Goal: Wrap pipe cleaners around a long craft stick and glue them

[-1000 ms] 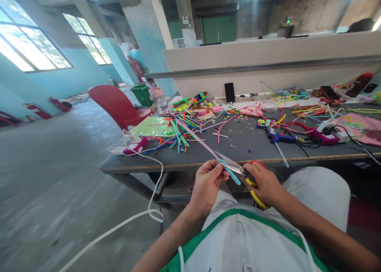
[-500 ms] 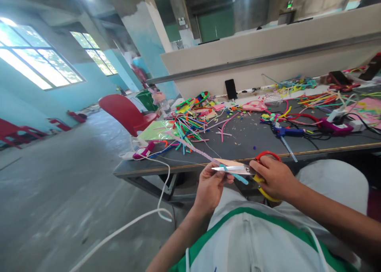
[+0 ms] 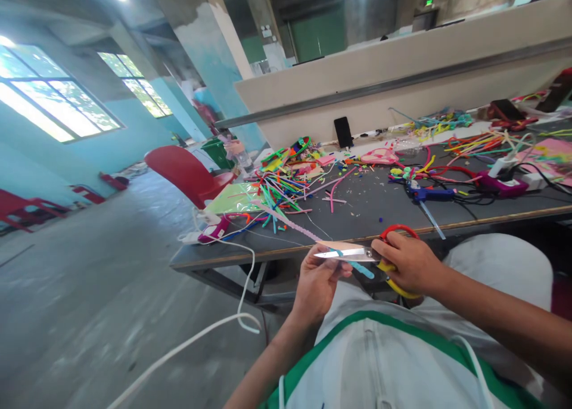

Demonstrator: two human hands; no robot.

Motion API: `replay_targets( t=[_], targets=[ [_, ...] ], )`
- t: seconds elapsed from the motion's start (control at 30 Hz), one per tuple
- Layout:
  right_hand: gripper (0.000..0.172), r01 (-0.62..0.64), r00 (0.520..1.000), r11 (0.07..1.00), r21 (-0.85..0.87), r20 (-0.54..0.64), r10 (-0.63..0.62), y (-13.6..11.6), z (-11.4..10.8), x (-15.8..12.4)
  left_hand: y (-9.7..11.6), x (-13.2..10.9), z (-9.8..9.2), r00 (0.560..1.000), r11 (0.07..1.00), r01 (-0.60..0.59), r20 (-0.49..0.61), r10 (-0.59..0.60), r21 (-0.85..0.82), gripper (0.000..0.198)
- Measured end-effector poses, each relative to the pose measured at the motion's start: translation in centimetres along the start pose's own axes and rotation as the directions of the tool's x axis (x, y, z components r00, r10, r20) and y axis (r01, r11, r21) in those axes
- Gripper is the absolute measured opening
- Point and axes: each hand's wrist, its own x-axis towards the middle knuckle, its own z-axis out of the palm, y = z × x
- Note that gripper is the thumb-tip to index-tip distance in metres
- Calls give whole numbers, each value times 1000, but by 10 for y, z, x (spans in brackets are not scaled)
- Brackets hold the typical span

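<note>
My left hand [image 3: 316,284] pinches a light-blue pipe cleaner [image 3: 363,270], whose free end sticks out to the right below the scissors. A long lilac pipe cleaner [image 3: 292,223] runs from the same fingers up and left over the table edge. In my right hand [image 3: 413,265] is a pair of scissors [image 3: 353,254] with a red and a yellow handle loop. Its blades are parted and point left, one lying across the blue pipe cleaner close to my left fingertips. The exact spot between the blades is partly hidden.
On the dark table [image 3: 366,200] lies a heap of cut pipe cleaners [image 3: 286,194]. A blue glue gun [image 3: 431,194], a purple power strip [image 3: 503,185] and a phone [image 3: 343,132] stand further off. A white cable [image 3: 179,346] hangs at left, near a red chair [image 3: 179,173].
The camera view has shifted slightly. Both hands keep their grips, and the scissors stay across the blue pipe cleaner with hardly any movement.
</note>
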Motion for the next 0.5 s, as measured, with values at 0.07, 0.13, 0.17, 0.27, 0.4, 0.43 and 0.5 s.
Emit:
replay_targets(
  t=[0.07,0.13,0.17,0.27,0.4,0.43,0.5],
  targets=[
    [47,14,1000,1000,-3,-3,-14,3,1,2,0,0,0,1000,1000,-8,0,8,10,22],
    [48,24,1000,1000,-9,-10,-24,6,2,3,0,-1,1,1000,1000,-15,-3,15,18,22],
    [48,29,999,1000,-11,-15,-29,7,2,4,0,-1,1,1000,1000,-17,-7,17,20,22],
    [49,45,999,999,-14,-27,-46,9,3,5,0,-1,2,1000,1000,-18,-23,18,24,23],
    [49,60,997,998,-28,-44,-61,11,5,7,0,0,3,999,999,-21,-46,23,29,24],
    [49,63,997,997,-32,-44,-65,11,5,8,0,0,3,998,999,-27,-51,29,31,25],
    [47,67,997,997,-40,-46,-69,10,3,10,0,0,3,998,999,-40,-54,42,37,25]
  ],
)
